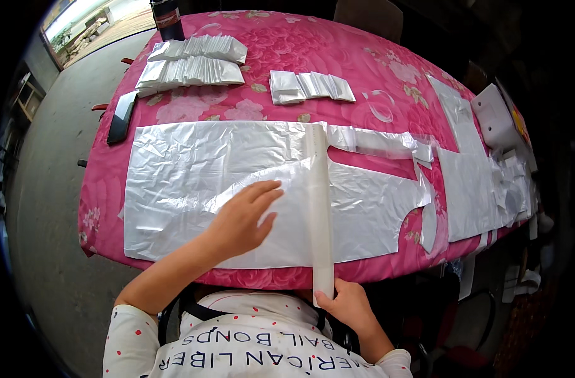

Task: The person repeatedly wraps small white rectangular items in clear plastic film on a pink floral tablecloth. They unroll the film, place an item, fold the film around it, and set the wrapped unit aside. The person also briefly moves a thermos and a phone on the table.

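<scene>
Head view: got white plastic apron (pixel 294 208) spread flat over near half of table's pink tablecloth (pixel 287 47), one long side at near edge. Gripping near end of long flat strip (pixel 323 208) in right hand (pixel 348 305), past near edge. Holding nothing in left hand (pixel 246 214), fingers loose, above or on apron; can't tell if touching. Best press strip down evenly, square to near edge; smooth wrinkles leftward. Watch overhang: likely to tip strip.
</scene>
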The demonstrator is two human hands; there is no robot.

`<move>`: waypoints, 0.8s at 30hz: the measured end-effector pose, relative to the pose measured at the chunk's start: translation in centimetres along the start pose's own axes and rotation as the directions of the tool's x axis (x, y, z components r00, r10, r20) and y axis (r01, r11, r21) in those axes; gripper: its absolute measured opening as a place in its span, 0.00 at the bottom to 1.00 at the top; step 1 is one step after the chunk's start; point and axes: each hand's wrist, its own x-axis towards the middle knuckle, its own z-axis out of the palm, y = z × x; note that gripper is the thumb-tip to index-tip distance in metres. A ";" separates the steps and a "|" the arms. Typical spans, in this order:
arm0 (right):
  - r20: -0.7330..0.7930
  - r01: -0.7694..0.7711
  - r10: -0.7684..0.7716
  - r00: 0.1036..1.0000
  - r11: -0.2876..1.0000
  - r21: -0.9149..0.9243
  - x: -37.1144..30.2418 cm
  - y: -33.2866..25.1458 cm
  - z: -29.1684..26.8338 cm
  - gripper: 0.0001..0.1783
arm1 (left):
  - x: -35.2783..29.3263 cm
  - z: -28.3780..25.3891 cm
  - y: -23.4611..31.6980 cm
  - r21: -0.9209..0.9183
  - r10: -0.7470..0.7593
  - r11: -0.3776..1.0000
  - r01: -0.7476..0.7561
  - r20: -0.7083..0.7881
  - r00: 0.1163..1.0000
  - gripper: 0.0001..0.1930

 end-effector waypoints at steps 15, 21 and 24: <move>0.125 0.214 -0.239 0.963 0.958 0.189 10.6 -1.2 -5.2 0.22 | 0.8 8.8 0.0 0.311 -0.016 0.950 -0.017 0.104 0.994 0.31; 0.162 0.096 -0.242 0.957 0.788 0.608 20.5 -5.6 -8.4 0.18 | 1.0 8.8 0.4 0.326 -0.012 0.945 -0.022 0.104 0.995 0.31; 0.031 0.090 -0.273 0.962 0.419 0.903 22.9 -6.2 -7.6 0.16 | 0.9 8.9 0.2 0.341 -0.026 0.940 -0.014 0.110 0.994 0.31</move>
